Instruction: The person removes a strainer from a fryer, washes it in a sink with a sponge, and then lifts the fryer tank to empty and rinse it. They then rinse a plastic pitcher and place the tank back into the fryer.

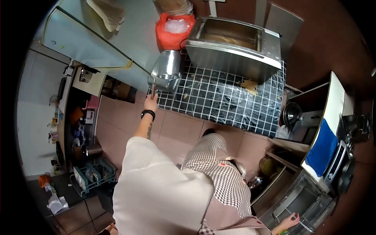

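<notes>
My left hand reaches forward with a dark watch on its wrist, its fingers closed round a slim handle. The handle points toward a shiny silver cylindrical container and a clear container at the near left corner of the checked table. Whether it joins either of them, I cannot make out. At the lower right, my right hand is over the metal basin, near a bent metal bar. Its fingers look loosely bent and apart, with nothing visible in them.
On the black-and-white checked table stand a large steel box-like appliance and a red plastic bag. A pale cabinet is at upper left. A wire rack sits lower left, and a blue-and-white panel at right.
</notes>
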Motion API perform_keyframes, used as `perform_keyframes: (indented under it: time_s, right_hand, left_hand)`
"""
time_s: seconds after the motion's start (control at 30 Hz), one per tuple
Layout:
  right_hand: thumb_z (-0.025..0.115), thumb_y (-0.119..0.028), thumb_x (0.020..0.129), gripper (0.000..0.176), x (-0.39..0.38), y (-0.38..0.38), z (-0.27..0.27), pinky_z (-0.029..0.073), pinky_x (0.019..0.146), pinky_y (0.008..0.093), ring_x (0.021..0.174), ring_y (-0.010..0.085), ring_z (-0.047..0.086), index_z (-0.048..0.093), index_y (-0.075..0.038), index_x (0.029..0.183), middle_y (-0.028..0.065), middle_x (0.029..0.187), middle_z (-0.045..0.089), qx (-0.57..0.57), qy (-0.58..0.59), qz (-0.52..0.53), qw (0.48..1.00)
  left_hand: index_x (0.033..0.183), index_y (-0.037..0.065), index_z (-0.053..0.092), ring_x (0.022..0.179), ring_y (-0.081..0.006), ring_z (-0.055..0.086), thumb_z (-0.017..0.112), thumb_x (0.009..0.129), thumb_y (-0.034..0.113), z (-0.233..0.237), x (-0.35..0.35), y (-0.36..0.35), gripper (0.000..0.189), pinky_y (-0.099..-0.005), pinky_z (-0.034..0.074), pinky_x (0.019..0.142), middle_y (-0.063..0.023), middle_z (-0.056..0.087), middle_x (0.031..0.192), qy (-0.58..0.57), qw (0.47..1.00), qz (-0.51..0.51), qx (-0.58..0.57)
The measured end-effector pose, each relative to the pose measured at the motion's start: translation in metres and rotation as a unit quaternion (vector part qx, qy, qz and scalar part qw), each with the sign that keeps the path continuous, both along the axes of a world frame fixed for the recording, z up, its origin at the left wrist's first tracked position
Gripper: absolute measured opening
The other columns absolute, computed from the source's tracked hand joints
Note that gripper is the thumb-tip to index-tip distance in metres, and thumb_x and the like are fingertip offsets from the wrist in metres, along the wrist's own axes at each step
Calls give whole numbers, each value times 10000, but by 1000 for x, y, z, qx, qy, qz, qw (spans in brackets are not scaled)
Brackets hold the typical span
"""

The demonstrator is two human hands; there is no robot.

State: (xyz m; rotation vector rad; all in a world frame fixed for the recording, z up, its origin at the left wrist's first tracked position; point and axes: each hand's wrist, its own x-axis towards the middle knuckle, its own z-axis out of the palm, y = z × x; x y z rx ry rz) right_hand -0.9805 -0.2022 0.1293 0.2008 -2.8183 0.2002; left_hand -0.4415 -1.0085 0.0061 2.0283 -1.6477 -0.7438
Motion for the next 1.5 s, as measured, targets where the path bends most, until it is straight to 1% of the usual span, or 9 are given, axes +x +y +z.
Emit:
perform_keyframes:
  time_s: [0.23, 0.53, 0.77, 0.87, 0.97, 1.07, 1.23, 1.37, 1.5]
  right_hand:
    - [644, -125, 891, 274, 31, -131, 14, 389, 1007, 387, 1136, 325, 510, 599, 2, 1129, 161, 1193, 518, 10, -95, 123, 988]
    - [660, -119, 863, 282, 59, -146, -3, 402, 995, 393, 1128, 326, 510, 608, 3, 1112, 156, 1176, 520, -9, -183, 60, 981]
    - [672, -173, 865, 282, 66, -138, -23, 409, 985, 412, 1092, 338, 529, 612, -9, 1087, 169, 1125, 547, -3, -178, 84, 980]
    - [656, -255, 886, 340, 90, -155, -7, 430, 976, 428, 1107, 371, 531, 613, 5, 1100, 189, 1149, 565, -6, -177, 29, 984]
    - [664, -262, 871, 369, 105, -144, 4, 407, 1047, 417, 1225, 358, 508, 642, -42, 1166, 183, 1309, 549, -9, -152, -36, 988]
    - [633, -268, 862, 359, 113, -110, 15, 427, 1012, 399, 1178, 351, 522, 616, -37, 1137, 171, 1144, 572, -30, -140, -93, 985]
    - [619, -302, 866, 463, 90, -20, -6, 406, 1046, 402, 1217, 359, 501, 558, -42, 1244, 198, 1276, 525, -146, -128, -259, 946]
    - [604, -315, 878, 497, 59, 50, -26, 427, 1018, 428, 1204, 352, 518, 536, -36, 1283, 183, 1306, 524, 10, -80, -286, 955]
    - [653, -242, 821, 317, -10, 132, -97, 513, 886, 434, 1082, 322, 626, 708, -65, 1079, 150, 1181, 660, 0, -427, -272, 862]
  left_hand:
    - [1120, 16, 660, 959, -411, 640, 555, 946, 431, -13, 44, -126, 462, -467, 505, 853, -226, 674, 1060, -54, 983, 39, 173]
    - [1274, 47, 557, 1135, -401, 576, 604, 920, 276, -19, 55, -136, 424, -470, 474, 947, -233, 613, 1213, -161, 978, 13, 129]
    - [1267, 56, 566, 1093, -378, 582, 654, 883, 313, -9, 62, -125, 471, -455, 479, 917, -203, 620, 1204, -280, 956, -31, -84]
    - [1198, 8, 568, 1004, -266, 618, 656, 914, 224, -25, 33, -93, 368, -386, 491, 896, -151, 647, 1150, -22, 969, -55, -241]
    - [1150, -33, 554, 997, -225, 618, 602, 962, 147, -50, -27, -52, 265, -350, 495, 900, -154, 654, 1097, 256, 952, -62, -154]
    - [1024, -23, 579, 835, -181, 572, 494, 935, 41, -74, -98, 8, 139, -301, 490, 784, -98, 602, 904, 202, 930, -306, -27]
    - [1048, 0, 618, 773, -78, 557, 676, 912, 145, -31, -246, 131, 207, -232, 465, 712, -6, 624, 861, 99, 726, -623, 273]
    - [1039, -10, 628, 785, -90, 602, 666, 918, 121, -22, -343, 203, 182, -246, 498, 726, -23, 661, 880, 112, 688, -630, 342]
    - [1028, -9, 636, 806, -106, 617, 636, 936, 114, -37, -437, 264, 154, -259, 500, 751, -54, 676, 886, 87, 685, -678, 254]
